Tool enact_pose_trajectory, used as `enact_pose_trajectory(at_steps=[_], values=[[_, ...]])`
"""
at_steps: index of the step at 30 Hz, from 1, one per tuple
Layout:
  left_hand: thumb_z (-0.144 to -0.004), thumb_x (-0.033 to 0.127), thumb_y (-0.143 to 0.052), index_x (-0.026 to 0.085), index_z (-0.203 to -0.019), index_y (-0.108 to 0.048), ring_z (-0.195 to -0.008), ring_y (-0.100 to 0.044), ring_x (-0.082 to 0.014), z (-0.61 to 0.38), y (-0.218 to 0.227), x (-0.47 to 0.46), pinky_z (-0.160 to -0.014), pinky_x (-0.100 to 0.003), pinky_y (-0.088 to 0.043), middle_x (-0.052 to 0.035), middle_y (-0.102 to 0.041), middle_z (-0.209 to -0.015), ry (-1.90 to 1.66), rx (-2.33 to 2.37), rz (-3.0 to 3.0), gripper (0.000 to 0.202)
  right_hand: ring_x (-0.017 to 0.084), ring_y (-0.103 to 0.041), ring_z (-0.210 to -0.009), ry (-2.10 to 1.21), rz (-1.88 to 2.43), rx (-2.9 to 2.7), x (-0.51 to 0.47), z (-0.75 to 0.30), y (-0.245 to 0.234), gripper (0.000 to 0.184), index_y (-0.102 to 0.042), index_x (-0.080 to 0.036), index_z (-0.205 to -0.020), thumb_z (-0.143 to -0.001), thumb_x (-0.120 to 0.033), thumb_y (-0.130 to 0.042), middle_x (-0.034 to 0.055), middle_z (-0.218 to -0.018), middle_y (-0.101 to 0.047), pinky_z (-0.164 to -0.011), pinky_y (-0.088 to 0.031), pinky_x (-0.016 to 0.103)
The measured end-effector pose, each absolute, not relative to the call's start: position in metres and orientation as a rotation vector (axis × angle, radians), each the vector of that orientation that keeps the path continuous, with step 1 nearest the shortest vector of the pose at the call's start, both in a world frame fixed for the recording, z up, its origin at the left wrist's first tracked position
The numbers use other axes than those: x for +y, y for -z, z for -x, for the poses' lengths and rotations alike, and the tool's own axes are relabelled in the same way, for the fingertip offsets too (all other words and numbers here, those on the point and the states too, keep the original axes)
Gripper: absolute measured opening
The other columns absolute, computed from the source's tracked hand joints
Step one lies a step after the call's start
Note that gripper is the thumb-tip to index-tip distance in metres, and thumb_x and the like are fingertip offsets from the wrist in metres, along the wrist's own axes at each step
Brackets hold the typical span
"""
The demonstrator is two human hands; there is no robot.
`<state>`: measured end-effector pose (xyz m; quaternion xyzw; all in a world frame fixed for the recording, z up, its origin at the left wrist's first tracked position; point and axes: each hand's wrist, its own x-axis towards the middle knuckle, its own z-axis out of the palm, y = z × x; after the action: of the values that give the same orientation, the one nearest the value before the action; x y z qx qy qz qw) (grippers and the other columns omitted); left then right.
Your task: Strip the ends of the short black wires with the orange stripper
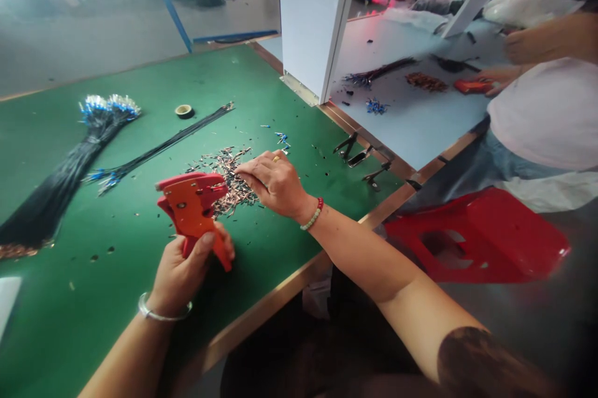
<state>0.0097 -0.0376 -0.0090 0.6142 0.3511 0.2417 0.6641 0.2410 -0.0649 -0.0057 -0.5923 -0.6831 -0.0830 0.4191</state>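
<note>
My left hand (pixel 187 261) is wrapped round the handles of an orange and red wire stripper (pixel 191 195), its head pointing up and to the right. Just right of the tool's jaws, my right hand (pixel 275 183) is in a pinch with fingers pressed together. Anything between those fingertips is too small to make out. Below and behind both hands lies a pile of short wire scraps (pixel 238 195), dark and copper-coloured. A few blue-ended terminals (pixel 281 137) are scattered beyond my right hand.
A thick bundle of black wires (pixel 51 183) and a thinner bundle (pixel 163 146) lie left, near a tape roll (pixel 184 111). A white post (pixel 306 24) stands behind. Black clips (pixel 359 154) sit by the right edge. A red stool (pixel 481 236) and a co-worker (pixel 546 111) are at right.
</note>
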Motion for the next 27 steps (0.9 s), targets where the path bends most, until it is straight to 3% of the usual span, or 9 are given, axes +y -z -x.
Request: enact_pose_trajectory(at_steps=[3, 7, 27], values=[[-0.082, 0.045, -0.069, 0.018, -0.106, -0.067, -0.085, -0.066, -0.0250, -0.0085, 0.0106, -0.0369, -0.081, -0.038, -0.055, -0.0092, -0.071, -0.093, -0.527, 0.723, -1.363, 0.036, 0.015, -0.063, -0.096, 0.241, 1.504, -1.676, -0.0635, -0.2431, 0.0058, 0.026, -0.069, -0.020, -0.108, -0.103, -0.029, -0.046, 0.0032, -0.106, -0.075, -0.093, -0.039, 0.034], [-0.085, 0.040, -0.067, 0.018, -0.114, -0.065, -0.090, -0.068, -0.0243, -0.0062, 0.0117, -0.0344, -0.086, -0.038, -0.057, -0.0100, -0.071, -0.098, -0.563, 0.695, -1.285, 0.037, 0.017, -0.063, -0.095, 0.291, 1.540, -1.618, -0.0628, -0.2476, 0.0049, 0.026, -0.070, -0.022, -0.106, -0.104, -0.030, -0.045, 0.0024, -0.104, -0.074, -0.091, -0.040, 0.036], [-0.085, 0.041, -0.068, 0.016, -0.110, -0.066, -0.087, -0.070, -0.0224, -0.0068, 0.0139, -0.0312, -0.084, -0.033, -0.058, -0.0100, -0.074, -0.095, -0.501, 0.733, -1.265, 0.036, 0.016, -0.060, -0.094, 0.310, 1.488, -1.708, -0.0635, -0.2432, 0.0069, 0.025, -0.070, -0.021, -0.109, -0.103, -0.030, -0.047, 0.0024, -0.103, -0.073, -0.091, -0.037, 0.034]])
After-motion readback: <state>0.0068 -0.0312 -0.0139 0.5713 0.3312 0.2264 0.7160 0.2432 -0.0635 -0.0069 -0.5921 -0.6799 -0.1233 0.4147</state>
